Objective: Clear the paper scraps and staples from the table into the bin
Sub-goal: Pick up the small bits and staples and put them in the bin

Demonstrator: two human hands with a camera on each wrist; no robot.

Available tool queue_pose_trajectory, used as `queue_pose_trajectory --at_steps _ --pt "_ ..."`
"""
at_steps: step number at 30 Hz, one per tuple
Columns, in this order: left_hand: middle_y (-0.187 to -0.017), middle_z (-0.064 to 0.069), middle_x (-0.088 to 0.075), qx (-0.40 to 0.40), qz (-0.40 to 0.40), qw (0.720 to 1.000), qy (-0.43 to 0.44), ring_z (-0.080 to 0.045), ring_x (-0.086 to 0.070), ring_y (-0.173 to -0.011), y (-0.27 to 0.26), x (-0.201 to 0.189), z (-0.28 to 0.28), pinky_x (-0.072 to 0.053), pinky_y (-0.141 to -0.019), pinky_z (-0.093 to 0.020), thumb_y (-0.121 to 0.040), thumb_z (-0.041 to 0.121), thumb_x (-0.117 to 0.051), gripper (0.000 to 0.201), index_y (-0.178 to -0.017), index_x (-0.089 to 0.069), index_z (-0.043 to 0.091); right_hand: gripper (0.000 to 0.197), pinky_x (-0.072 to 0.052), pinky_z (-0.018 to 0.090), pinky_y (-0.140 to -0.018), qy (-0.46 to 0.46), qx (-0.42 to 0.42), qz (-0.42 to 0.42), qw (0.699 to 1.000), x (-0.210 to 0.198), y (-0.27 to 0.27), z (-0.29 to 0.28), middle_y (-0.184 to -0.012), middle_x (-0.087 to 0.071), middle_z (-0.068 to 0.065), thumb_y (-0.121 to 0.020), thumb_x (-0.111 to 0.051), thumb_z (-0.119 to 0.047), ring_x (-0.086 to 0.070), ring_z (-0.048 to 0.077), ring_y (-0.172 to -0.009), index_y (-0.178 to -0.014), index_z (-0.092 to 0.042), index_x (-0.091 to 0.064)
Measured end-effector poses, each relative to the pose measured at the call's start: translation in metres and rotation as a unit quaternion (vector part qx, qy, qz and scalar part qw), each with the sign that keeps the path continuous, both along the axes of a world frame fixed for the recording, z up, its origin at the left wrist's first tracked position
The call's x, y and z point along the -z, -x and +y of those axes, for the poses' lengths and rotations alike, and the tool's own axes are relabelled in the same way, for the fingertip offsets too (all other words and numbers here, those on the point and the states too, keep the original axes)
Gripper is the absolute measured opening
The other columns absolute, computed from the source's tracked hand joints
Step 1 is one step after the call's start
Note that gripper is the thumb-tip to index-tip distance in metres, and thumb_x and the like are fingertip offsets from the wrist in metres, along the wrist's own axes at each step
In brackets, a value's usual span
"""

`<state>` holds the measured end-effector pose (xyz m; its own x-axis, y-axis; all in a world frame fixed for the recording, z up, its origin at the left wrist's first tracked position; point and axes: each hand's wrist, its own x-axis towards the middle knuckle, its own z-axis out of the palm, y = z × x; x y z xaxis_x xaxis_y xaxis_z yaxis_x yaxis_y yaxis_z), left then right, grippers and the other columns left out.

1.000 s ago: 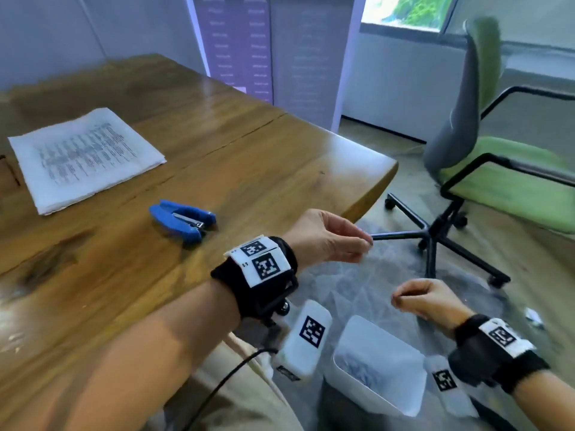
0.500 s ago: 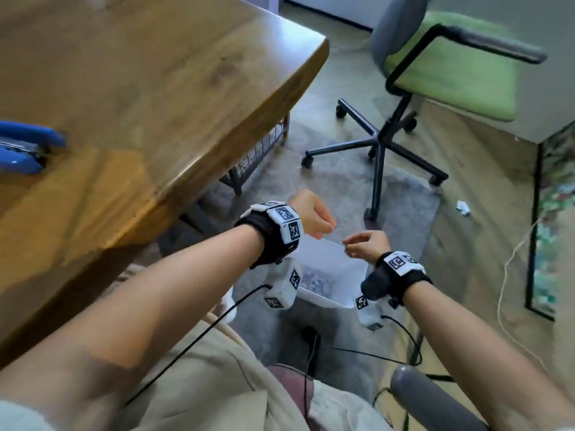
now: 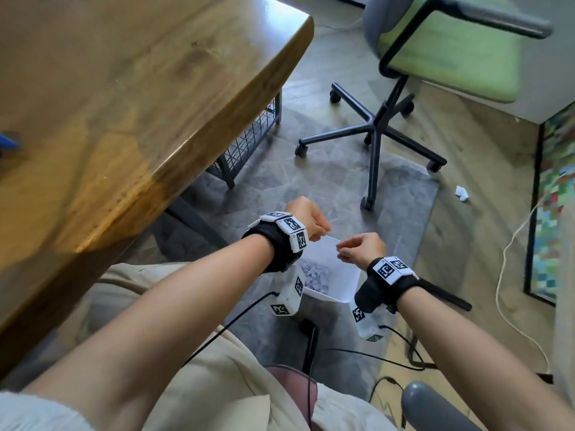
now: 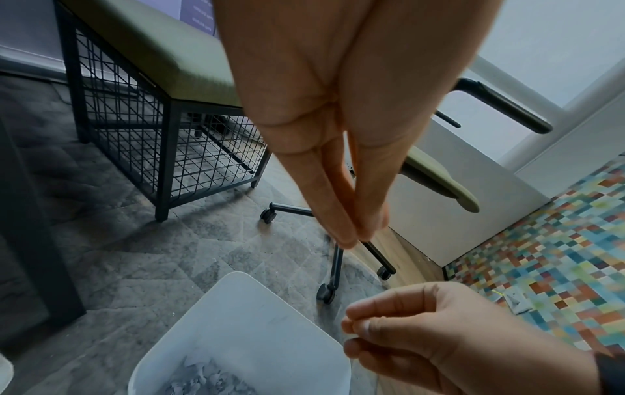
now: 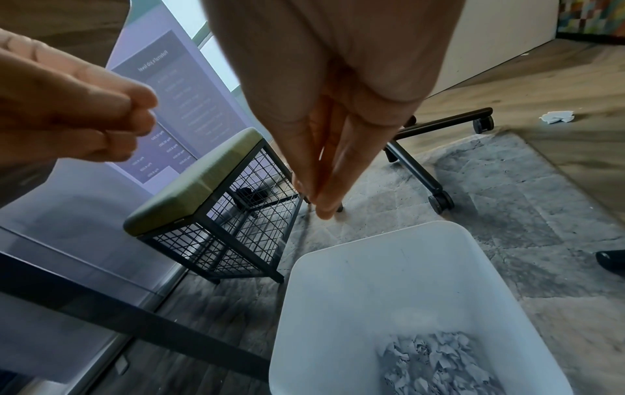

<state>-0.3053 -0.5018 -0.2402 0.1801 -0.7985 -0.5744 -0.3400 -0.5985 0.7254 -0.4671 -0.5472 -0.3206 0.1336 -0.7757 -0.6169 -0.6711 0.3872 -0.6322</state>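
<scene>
Hovering over the white bin (image 3: 339,276), beside the table (image 3: 130,98).
Left hand (image 3: 306,220) and right hand (image 3: 361,248) pinching fingertips together, possibly on something tiny; paper scraps (image 5: 436,358) lying inside.

Both hands hang above a white bin (image 3: 342,287) on the grey rug (image 3: 401,213) beside the wooden table (image 3: 140,98). The left hand (image 3: 306,220) and right hand (image 3: 361,248) have fingertips drawn together, close to each other. Torn paper scraps (image 3: 315,276) lie inside the bin. A green office chair (image 3: 435,57) stands beyond.
</scene>
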Motion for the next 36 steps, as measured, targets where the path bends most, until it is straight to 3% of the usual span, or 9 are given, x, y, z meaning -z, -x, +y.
queue_pose_trajectory --at_steps 8,12,16,19,22,26,29,32,36 --pt "-0.077 -0.016 -0.074 0.004 -0.050 0.999 0.000 -0.024 -0.071 -0.069 -0.002 0.003 -0.001 -0.060 -0.077 -0.036 -0.066 0.002 -0.079 0.012 -0.066 -0.072 0.012 0.017 -0.055 0.022 -0.050 0.035 -0.012 0.007 0.999 -0.015 0.001 0.001 -0.058 -0.067 0.009 -0.068 -0.081 -0.007 -0.061 0.010 -0.042 -0.061 -0.009 -0.065" --pt "-0.057 -0.009 -0.065 0.026 -0.067 0.997 -0.002 -0.018 -0.058 -0.052 -0.004 0.005 0.003 -0.056 -0.065 -0.028 -0.073 0.025 -0.078 0.027 -0.053 -0.062 0.015 0.018 -0.055 0.032 -0.064 0.028 -0.030 0.030 0.999 -0.015 -0.001 0.002 -0.051 -0.066 -0.001 -0.083 -0.068 -0.023 -0.062 0.009 -0.044 -0.071 -0.010 -0.068" --pt "-0.058 -0.006 -0.062 0.030 -0.043 0.998 -0.040 -0.015 -0.056 -0.040 -0.004 0.005 0.010 -0.051 -0.051 -0.023 -0.093 0.015 -0.052 0.019 -0.089 -0.068 0.006 0.033 -0.051 0.028 -0.067 0.006 -0.075 0.023 0.997 -0.016 -0.004 0.006 -0.088 -0.067 0.005 -0.086 -0.044 0.010 -0.067 0.012 -0.064 -0.102 -0.004 -0.068" --pt "-0.097 -0.020 -0.065 0.043 -0.034 0.996 -0.069 -0.030 -0.065 -0.062 -0.005 0.004 0.014 -0.059 -0.074 -0.042 -0.088 -0.009 -0.038 0.041 -0.120 -0.058 0.010 0.036 -0.058 0.027 -0.067 0.023 -0.078 0.014 0.997 -0.020 -0.006 0.009 -0.095 -0.065 0.005 -0.080 -0.050 0.017 -0.066 0.017 -0.071 -0.102 -0.004 -0.070" --pt "-0.107 -0.021 -0.066 0.043 -0.043 0.996 -0.067 -0.031 -0.069 -0.069 -0.013 0.003 0.020 -0.060 -0.074 -0.042 -0.086 -0.008 -0.049 0.033 -0.114 -0.062 0.004 0.005 -0.056 0.023 -0.052 0.027 -0.080 0.000 0.996 -0.028 -0.013 0.012 -0.068 -0.069 0.005 -0.082 -0.069 -0.006 -0.061 0.007 -0.041 -0.085 -0.003 -0.071" --pt "-0.084 -0.018 -0.074 0.038 -0.053 0.996 -0.054 -0.010 -0.055 -0.035 -0.025 -0.006 0.027 -0.058 -0.064 -0.033 -0.091 0.013 -0.053 0.023 -0.093 -0.067 -0.005 0.036 -0.057 0.031 -0.068 0.069 -0.143 0.033 0.987 -0.042 -0.021 0.010 -0.045 -0.065 -0.008 -0.090 -0.057 -0.038 -0.063 0.013 -0.048 -0.065 -0.015 -0.070" --pt "-0.085 -0.016 -0.074 0.050 -0.078 0.995 -0.039 -0.013 -0.054 -0.041 -0.036 -0.024 0.031 -0.054 -0.058 -0.026 -0.094 0.017 -0.048 0.027 -0.095 -0.067 -0.002 0.015 -0.058 0.041 -0.078 0.086 -0.206 -0.002 0.975 -0.059 -0.029 0.006 -0.063 -0.073 -0.003 -0.085 -0.065 -0.023 -0.068 0.021 -0.063 -0.071 -0.021 -0.072" --pt "-0.086 -0.013 -0.068 0.050 -0.093 0.994 -0.026 -0.017 -0.054 -0.050 -0.051 -0.052 0.036 -0.044 -0.051 -0.019 -0.091 0.015 -0.051 0.024 -0.108 -0.063 0.003 0.030 -0.056 0.045 -0.083 0.123 -0.250 -0.037 0.960 -0.086 -0.043 0.004 -0.080 -0.074 0.007 -0.077 -0.068 -0.005 -0.063 0.016 -0.067 -0.073 -0.035 -0.067" --pt "-0.094 -0.012 -0.067 0.045 -0.111 0.992 0.031 -0.030 -0.067 -0.081 -0.068 -0.098 0.059 -0.053 -0.068 -0.030 -0.087 0.018 -0.055 0.028 -0.114 -0.060 0.012 0.014 -0.055 0.047 -0.077 0.196 -0.280 -0.108 0.933 -0.140 -0.075 0.008 -0.077 -0.074 0.010 -0.081 -0.071 -0.015 -0.064 0.019 -0.064 -0.071 -0.025 -0.071"
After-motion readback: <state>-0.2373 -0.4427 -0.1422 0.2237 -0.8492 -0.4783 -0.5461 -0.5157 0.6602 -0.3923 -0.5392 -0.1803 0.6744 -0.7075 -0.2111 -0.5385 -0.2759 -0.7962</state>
